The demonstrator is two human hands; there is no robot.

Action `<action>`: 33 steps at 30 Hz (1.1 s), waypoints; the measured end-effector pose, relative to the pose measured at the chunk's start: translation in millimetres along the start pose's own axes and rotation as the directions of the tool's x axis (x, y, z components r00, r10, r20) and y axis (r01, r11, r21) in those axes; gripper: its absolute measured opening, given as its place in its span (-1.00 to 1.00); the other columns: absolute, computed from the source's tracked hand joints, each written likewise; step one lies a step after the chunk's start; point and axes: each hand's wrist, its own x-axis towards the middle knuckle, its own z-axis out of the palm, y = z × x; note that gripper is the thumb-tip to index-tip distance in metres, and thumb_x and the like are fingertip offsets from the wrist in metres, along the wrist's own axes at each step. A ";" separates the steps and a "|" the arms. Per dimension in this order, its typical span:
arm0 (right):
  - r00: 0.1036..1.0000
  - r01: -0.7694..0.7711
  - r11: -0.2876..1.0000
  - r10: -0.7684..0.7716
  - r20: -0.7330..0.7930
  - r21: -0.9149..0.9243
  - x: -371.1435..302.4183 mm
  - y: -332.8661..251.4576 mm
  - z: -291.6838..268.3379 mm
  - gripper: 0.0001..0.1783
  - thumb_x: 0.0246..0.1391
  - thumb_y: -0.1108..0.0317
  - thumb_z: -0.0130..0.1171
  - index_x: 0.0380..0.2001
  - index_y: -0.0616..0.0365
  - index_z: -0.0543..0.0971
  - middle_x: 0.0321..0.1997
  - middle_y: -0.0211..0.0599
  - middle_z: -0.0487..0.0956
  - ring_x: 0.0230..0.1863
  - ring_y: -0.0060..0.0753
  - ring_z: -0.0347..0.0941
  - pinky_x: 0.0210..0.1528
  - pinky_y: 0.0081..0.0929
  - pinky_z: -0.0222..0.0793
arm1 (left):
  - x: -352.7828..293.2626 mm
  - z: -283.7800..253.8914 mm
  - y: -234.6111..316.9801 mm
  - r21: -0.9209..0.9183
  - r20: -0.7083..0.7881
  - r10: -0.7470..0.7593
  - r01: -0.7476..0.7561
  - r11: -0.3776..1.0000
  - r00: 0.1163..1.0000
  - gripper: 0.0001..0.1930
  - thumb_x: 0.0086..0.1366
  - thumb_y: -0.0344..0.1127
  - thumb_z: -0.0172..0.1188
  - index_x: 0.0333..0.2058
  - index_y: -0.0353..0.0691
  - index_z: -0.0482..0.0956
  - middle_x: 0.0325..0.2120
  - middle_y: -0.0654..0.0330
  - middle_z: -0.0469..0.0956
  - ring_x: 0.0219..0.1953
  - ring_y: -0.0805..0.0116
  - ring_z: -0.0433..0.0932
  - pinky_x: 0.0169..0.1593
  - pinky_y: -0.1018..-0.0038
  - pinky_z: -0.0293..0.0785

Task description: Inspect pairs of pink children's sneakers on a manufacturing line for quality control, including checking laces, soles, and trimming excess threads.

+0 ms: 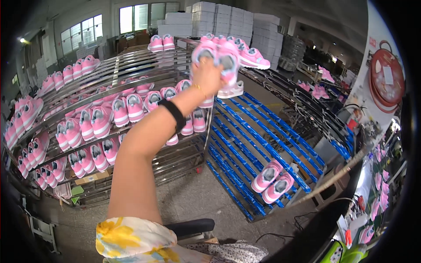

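Raised out at arm's length, my left hand (208,75) is closed on a pair of pink sneakers (228,59) with grey linings. It grips them at their openings, in front of the upper end of a metal rack (127,59). More pink sneakers (252,58) stand just behind and to the right of the held pair, and a pale shoe (231,90) shows just below it. Lower right, another pink pair (272,181) rests on a rack of blue-wrapped bars (263,151). My right hand is out of view.
Pink sneakers (100,120) fill several tiers of the metal rack at left. Stacked white boxes (215,19) rise at the back. A red hose reel (387,76) hangs on the right wall. Cables (274,236) lie on the concrete floor (210,188) near the blue rack.
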 end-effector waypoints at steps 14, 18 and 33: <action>0.987 -0.004 1.000 0.009 0.158 -0.031 110.7 -51.4 51.2 -0.45 -0.14 0.35 0.27 -0.02 0.17 0.37 0.13 0.09 0.23 0.12 0.16 0.19 0.14 -0.16 0.17 | 124.2 111.5 -152.8 0.360 0.006 -0.430 0.399 0.844 0.903 -0.56 -0.04 0.04 0.28 -0.15 0.09 0.53 -0.03 0.13 0.36 0.12 0.13 0.22 0.10 -0.15 0.09; 0.984 -0.052 0.998 0.058 0.168 -0.043 115.1 -64.5 60.4 -0.45 -0.13 0.41 0.22 0.00 0.22 0.35 0.15 0.10 0.23 0.14 0.16 0.18 0.16 -0.20 0.16 | 134.6 167.4 -165.5 0.593 0.354 -0.527 0.251 0.766 0.772 -0.55 0.18 0.06 -0.01 0.06 0.22 0.36 0.10 0.07 0.26 0.21 0.06 0.14 0.06 -0.29 0.08; 0.988 -0.097 0.981 0.116 0.103 -0.171 60.3 -64.0 57.4 -0.48 -0.11 0.13 0.21 -0.07 0.12 0.42 -0.04 -0.08 0.39 0.00 -0.05 0.33 0.01 -0.23 0.29 | 72.6 220.2 -22.8 -0.034 -0.326 0.256 -0.282 0.959 0.910 -0.55 0.24 -0.16 0.02 0.09 -0.13 0.31 0.19 -0.03 0.13 0.20 0.01 0.14 0.18 0.15 0.08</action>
